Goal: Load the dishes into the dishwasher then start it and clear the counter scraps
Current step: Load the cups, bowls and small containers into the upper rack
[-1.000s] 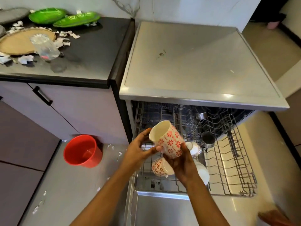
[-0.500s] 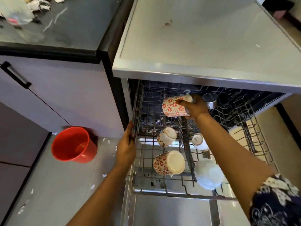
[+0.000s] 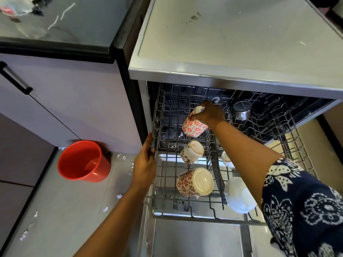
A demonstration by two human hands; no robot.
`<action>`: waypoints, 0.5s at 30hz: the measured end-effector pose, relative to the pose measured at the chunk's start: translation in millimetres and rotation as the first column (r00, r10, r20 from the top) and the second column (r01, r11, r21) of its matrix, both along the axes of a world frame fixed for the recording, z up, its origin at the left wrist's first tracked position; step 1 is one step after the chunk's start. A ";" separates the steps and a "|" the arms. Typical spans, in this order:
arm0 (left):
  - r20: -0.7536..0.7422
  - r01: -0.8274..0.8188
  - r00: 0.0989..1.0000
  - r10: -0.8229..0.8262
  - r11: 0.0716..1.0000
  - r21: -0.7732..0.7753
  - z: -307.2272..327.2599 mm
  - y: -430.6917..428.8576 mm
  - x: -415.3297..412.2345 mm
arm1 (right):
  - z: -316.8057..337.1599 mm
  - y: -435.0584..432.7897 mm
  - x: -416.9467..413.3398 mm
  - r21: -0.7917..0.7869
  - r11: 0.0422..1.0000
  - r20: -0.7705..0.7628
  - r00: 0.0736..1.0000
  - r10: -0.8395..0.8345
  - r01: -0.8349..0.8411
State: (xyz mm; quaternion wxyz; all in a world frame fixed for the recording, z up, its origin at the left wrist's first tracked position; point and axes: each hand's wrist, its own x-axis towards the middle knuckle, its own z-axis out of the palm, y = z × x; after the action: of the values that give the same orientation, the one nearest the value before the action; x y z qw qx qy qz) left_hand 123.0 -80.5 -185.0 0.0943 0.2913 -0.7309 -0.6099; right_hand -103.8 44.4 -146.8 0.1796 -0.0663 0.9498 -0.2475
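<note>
Five pieces already sit in the pulled-out upper rack, so loading is under way but not finished. Far left, the table (image 3: 83, 34) carries torn scraps (image 3: 55, 20), uncleared. Below it a red bucket (image 3: 83, 162) stands on the floor with paper bits (image 3: 118, 196) strewn beside it. Next, the left hand (image 3: 144, 164) curls round the left rim wire of the rack (image 3: 157, 127), steadying it. Inside the rack: a flowered mug (image 3: 194, 182) bottom-up near the front, a smaller patterned cup (image 3: 192, 152) behind it, and a white cup (image 3: 225, 156) and a white piece (image 3: 239, 199) to their right. The right hand (image 3: 209, 114) grips the red-flowered mug (image 3: 194, 127) by its upper end, tilted over the rear tines; whether it touches the wires, cannot tell. A steel cup (image 3: 242, 110) sits further right. Left to do, by my reckoning: seat this mug, load any remaining dishes, shut the door (image 3: 194, 238), start, clear scraps. Against half a second ago, the mug has tipped from near level to a slant and dropped lower; the left hand is unchanged on the rim.
</note>
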 end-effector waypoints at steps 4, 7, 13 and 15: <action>-0.007 -0.004 1.000 0.004 1.000 -0.004 0.9 0.2 0.7 | -12.2 -4.6 5.0 0.071 0.997 -0.004 1.000 0.010 -0.010; -0.005 -0.004 1.000 0.004 1.000 -0.007 -0.1 0.0 0.8 | -21.7 -6.0 14.5 0.097 0.995 -0.026 1.000 0.017 -0.014; -0.010 -0.005 1.000 0.004 1.000 -0.014 -0.9 -0.3 1.5 | -32.3 -12.5 17.9 0.086 0.996 -0.009 1.000 -0.023 0.023; -0.016 0.001 1.000 -0.002 1.000 -0.016 -0.4 -0.5 1.6 | -31.4 -16.4 13.4 0.100 0.995 0.005 1.000 -0.020 0.019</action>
State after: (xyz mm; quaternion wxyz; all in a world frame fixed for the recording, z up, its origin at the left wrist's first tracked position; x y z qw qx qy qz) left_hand 124.6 -80.9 -185.4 0.1018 0.2853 -0.7352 -0.6064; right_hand -90.4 28.0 -178.2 0.1829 -0.0472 0.9610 -0.2018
